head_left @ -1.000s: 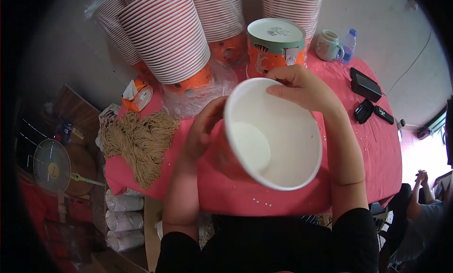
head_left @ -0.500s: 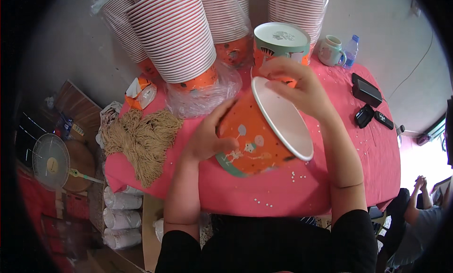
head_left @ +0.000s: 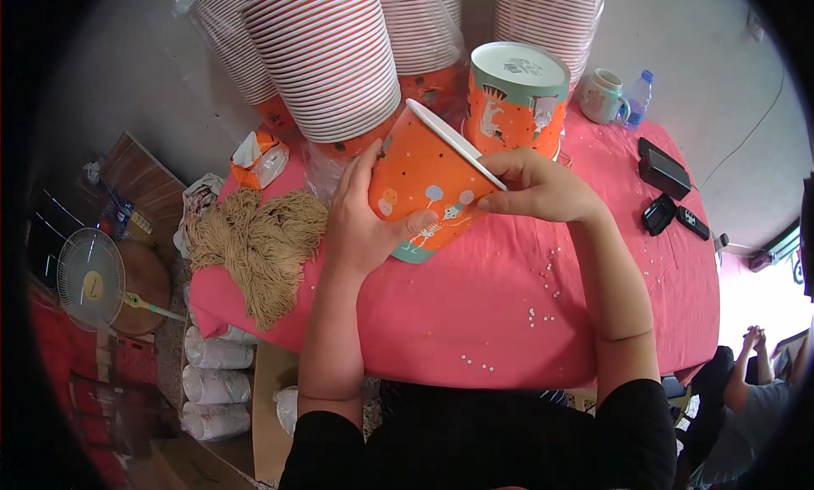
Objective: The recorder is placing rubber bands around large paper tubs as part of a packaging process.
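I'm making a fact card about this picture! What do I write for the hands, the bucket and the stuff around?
Bucket: orange bucket, tilted, opening toward upper right
Left hand: holding its side
Right hand: at its white rim
Behind: upside-down bucket, tall bucket stack
Table, left: tan stringy bundle
Table, right: mug, plastic bottle
Tablecloth: pink, with scattered white bits

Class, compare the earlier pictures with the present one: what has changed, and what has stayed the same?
The orange bucket has turned: its open mouth, first facing the wearer, now points away toward the upper right, hiding the inside and showing the printed wall. The left hand supports that wall; the right hand grips the rim. Both hold it throughout. The upside-down bucket and tan yarn stayed put.
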`<move>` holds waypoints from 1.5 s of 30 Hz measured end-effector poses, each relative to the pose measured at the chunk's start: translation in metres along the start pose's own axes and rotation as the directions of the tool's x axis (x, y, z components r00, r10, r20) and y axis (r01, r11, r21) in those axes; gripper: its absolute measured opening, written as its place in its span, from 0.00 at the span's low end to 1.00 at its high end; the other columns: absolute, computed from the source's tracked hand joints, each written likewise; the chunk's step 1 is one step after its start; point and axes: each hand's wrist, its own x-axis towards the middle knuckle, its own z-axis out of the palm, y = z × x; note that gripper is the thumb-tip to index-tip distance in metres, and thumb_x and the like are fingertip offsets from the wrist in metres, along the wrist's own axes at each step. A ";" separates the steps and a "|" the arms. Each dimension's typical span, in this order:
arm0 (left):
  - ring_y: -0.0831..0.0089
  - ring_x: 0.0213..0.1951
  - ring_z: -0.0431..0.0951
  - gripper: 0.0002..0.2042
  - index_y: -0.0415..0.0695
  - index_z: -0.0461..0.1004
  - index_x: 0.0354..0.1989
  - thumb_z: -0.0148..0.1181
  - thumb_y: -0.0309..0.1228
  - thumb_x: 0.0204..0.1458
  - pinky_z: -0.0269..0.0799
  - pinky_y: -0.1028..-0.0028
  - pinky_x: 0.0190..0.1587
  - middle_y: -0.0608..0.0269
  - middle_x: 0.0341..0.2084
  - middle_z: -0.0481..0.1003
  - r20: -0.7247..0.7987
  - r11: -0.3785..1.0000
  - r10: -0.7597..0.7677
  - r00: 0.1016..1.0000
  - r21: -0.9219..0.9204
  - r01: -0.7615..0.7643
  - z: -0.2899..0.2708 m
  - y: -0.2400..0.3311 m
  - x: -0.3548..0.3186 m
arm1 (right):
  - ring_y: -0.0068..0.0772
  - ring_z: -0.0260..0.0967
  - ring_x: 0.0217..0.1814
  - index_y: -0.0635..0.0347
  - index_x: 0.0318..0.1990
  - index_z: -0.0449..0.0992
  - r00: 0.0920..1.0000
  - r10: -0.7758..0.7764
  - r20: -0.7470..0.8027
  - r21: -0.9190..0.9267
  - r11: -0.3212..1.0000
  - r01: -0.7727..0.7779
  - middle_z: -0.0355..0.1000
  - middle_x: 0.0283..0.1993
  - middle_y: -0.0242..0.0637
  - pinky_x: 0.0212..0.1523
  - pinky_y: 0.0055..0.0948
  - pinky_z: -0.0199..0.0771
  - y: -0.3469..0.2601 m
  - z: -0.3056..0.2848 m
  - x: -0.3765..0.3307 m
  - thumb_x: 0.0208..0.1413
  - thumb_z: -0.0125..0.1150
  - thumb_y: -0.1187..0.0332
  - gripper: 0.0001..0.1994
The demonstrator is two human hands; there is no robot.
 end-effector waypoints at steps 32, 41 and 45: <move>0.49 0.59 0.66 0.53 0.42 0.60 0.65 0.77 0.54 0.28 0.63 0.52 0.58 0.44 0.57 0.65 -0.096 0.868 0.272 0.957 0.455 -0.201 0.007 0.028 -0.008 | 0.18 0.74 0.43 0.67 0.48 0.74 0.991 0.004 -0.132 0.217 0.976 0.025 0.76 0.41 0.32 0.47 0.22 0.75 0.003 0.003 0.002 0.56 0.57 0.80 0.12; 0.50 0.61 0.64 0.54 0.45 0.60 0.65 0.78 0.52 0.24 0.59 0.50 0.59 0.47 0.59 0.63 -0.057 0.787 0.350 0.935 0.559 -0.260 0.015 0.030 -0.012 | 0.18 0.74 0.46 0.67 0.53 0.73 0.981 0.002 -0.193 0.355 0.933 0.068 0.77 0.46 0.34 0.49 0.19 0.73 -0.002 0.006 0.003 0.57 0.58 0.79 0.15; 0.51 0.61 0.63 0.54 0.46 0.60 0.65 0.79 0.52 0.23 0.58 0.50 0.60 0.48 0.59 0.63 -0.078 0.776 0.374 0.924 0.572 -0.266 0.016 0.029 -0.012 | 0.14 0.73 0.40 0.66 0.49 0.74 0.982 -0.016 -0.187 0.341 0.937 0.080 0.77 0.41 0.32 0.40 0.16 0.72 -0.001 0.003 0.003 0.56 0.59 0.78 0.13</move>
